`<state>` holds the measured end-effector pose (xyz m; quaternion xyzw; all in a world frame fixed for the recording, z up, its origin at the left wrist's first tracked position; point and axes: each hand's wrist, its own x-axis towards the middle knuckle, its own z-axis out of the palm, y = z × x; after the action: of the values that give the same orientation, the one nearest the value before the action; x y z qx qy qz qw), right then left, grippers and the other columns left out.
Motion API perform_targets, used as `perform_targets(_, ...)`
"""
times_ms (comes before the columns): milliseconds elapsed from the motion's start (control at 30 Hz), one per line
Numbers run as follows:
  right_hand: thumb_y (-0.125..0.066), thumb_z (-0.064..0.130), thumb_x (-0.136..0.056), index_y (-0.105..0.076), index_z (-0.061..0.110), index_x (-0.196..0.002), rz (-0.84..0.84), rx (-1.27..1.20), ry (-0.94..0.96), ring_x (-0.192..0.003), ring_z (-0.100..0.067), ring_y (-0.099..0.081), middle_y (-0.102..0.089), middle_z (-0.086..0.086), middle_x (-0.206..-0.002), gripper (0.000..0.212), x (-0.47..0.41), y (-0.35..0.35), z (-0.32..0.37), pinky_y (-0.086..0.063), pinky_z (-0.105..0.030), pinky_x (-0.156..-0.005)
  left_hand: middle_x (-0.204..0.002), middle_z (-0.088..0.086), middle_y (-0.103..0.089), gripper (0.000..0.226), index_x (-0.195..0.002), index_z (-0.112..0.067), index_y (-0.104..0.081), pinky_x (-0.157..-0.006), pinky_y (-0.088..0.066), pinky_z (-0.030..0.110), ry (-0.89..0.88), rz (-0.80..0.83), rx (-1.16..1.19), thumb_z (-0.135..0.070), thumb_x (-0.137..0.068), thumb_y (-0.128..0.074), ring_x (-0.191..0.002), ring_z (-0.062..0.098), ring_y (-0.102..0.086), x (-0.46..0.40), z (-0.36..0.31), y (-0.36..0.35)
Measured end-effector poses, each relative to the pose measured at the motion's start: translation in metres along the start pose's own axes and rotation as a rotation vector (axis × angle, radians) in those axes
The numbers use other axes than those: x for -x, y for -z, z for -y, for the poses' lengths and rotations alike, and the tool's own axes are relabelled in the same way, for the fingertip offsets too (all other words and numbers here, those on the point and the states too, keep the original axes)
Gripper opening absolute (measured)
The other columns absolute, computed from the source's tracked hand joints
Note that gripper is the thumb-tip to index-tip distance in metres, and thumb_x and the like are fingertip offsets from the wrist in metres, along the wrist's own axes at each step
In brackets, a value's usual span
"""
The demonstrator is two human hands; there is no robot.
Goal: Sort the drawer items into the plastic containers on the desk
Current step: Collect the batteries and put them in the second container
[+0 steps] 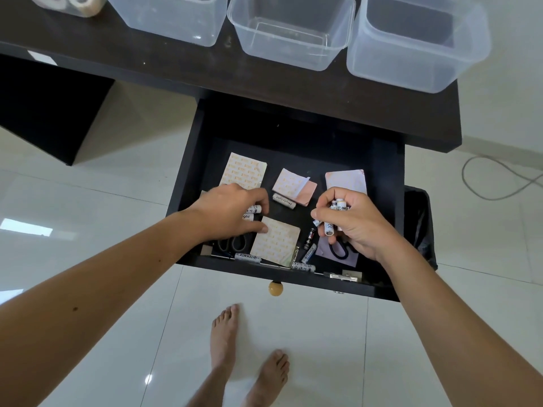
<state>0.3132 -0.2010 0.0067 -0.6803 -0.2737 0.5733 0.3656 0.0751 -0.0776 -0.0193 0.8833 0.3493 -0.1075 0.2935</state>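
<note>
The black drawer (393, 224) is pulled out from under the dark tabletop (147, 60). Both hands are inside it. The right hand (352, 221) is curled around a small bunch of white batteries (338, 205), with their ends poking out past the fingers. The left hand (232, 212) is on the left side of the drawer, with bent fingers on two white batteries (252, 212); I cannot tell if it grips them. Its thumb touches a square sticky-note pad (276, 240) near the front of the drawer. The pad is pale with little orange marks. More pads lie at the back of the drawer, and loose batteries lie along the front, next to black scissors (232, 243). Three see-through plastic containers (291, 33) stand in a row on the tabletop, behind the drawer.
</note>
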Motion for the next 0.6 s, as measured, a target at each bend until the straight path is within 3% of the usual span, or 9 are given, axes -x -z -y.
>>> perform_targets(233, -0.073, -0.009, -0.091, -0.063, 0.006, -0.093, -0.007, -0.024, -0.021, -0.080, -0.033, -0.081, -0.067, -0.015, -0.076, 0.018, 0.003, 0.001, 0.000, -0.046, -0.025, -0.040, -0.114, -0.008, -0.075, 0.042, -0.129, -0.043, -0.060, -0.087, -0.058, 0.040, -0.036, -0.170, -0.011, -0.059, -0.091, -0.070, -0.105, 0.019, -0.068, -0.023, -0.008, 0.003)
perform_targets(467, -0.079, -0.003, -0.087, -0.074, 0.009, -0.089, -0.005, 0.182, 0.013, -0.058, -0.022, -0.069, -0.069, -0.004, -0.067, 0.013, 0.002, 0.000, -0.006, -0.044, -0.022, -0.040, -0.121, -0.016, -0.074, 0.032, -0.119, -0.045, -0.071, -0.091, -0.054, 0.035, -0.103, -0.130, -0.104, -0.061, -0.092, -0.067, -0.111, 0.011, -0.067, -0.029, -0.006, -0.002)
perform_targets(600, -0.088, 0.009, -0.084, -0.080, 0.017, -0.092, -0.054, 0.281, 0.019, -0.057, -0.021, -0.072, -0.074, -0.007, -0.073, 0.015, 0.004, 0.004, -0.008, -0.049, -0.030, -0.045, -0.119, -0.017, -0.071, 0.032, -0.122, -0.043, -0.069, -0.091, -0.051, 0.033, -0.197, -0.089, -0.198, -0.061, -0.095, -0.063, -0.108, 0.011, -0.066, -0.026, -0.004, -0.004)
